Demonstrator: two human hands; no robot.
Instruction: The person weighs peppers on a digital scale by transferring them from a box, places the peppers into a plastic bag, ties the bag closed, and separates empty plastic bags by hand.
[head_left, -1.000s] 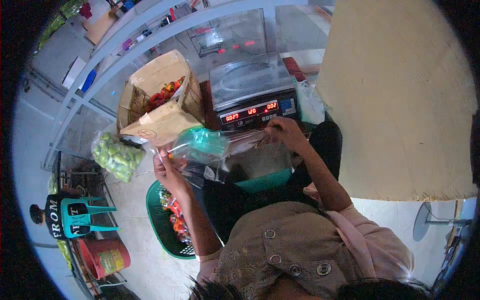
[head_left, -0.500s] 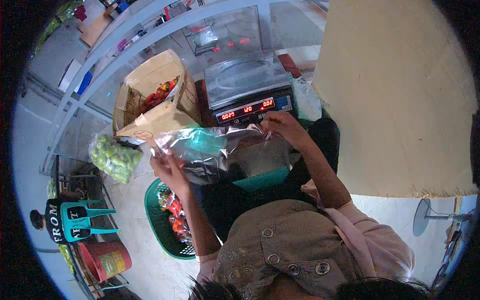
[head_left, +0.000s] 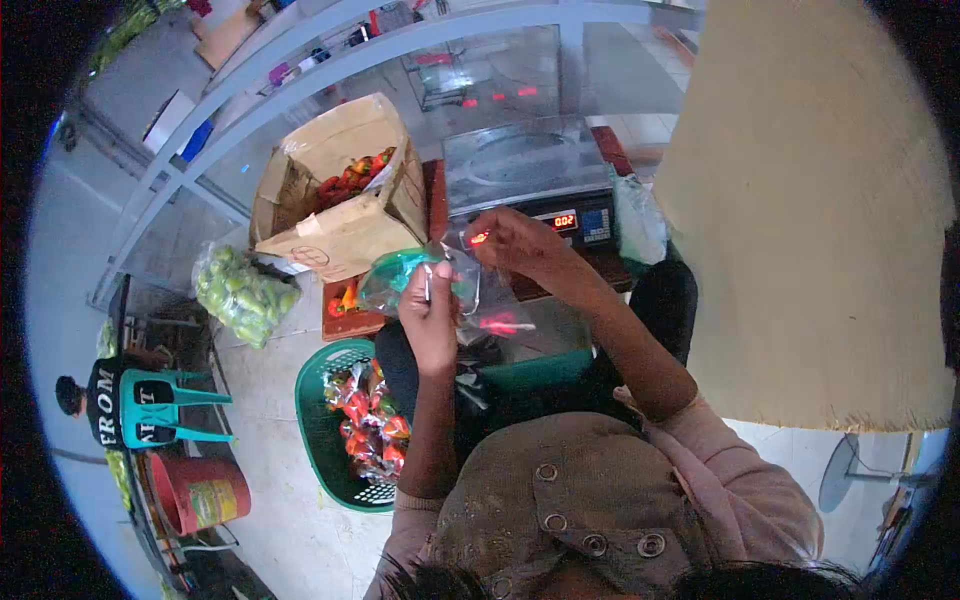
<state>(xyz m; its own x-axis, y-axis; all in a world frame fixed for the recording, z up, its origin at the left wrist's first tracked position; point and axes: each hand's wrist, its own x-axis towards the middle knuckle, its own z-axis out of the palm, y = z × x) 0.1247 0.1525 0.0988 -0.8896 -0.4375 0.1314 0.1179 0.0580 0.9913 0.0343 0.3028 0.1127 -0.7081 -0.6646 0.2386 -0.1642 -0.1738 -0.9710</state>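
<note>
A clear plastic bag [head_left: 465, 285] is bunched up above my lap, with something green showing through its left part. My left hand [head_left: 430, 318] grips the bag from below, thumb pressed against the fingers. My right hand [head_left: 525, 250] is at the bag's upper right, its fingers pinched together at the film; the exact contact is hard to see. Just behind it is the digital scale [head_left: 530, 170], its red display partly covered by that hand. At the left stands an open cardboard box [head_left: 345, 235] with red peppers [head_left: 357, 178] inside.
A green basket [head_left: 312, 440] of wrapped peppers stands on the floor beside my left forearm. Farther left lies a bag of green vegetables [head_left: 240, 290]. A red bucket [head_left: 205, 495] and a seated person [head_left: 105, 400] are beyond. A large tan board [head_left: 800, 220] borders the right.
My hands have come closer together, and the bag once stretched between them is now bunched. My left hand moved right and up; my right hand shifted left in front of the scale display.
</note>
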